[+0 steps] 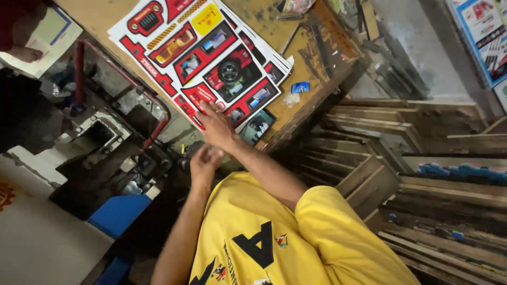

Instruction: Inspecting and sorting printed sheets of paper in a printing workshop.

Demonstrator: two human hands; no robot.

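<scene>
Red, black and yellow printed sheets point(211, 58) on a brown worktable point(296, 63), yellow shirt point(296, 237)

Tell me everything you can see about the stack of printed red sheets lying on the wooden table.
The stack of printed red sheets lies flat on the worn wooden table, fanned so lower edges show along one side. The sheets look like thin glossy card, white at the border, printed with red die-cut shapes, a black wheel, small windows and yellow panels. The stack's near corner reaches the table edge. One hand presses its fingers on that corner; the other hand hovers just below, apart from the sheets.
</scene>
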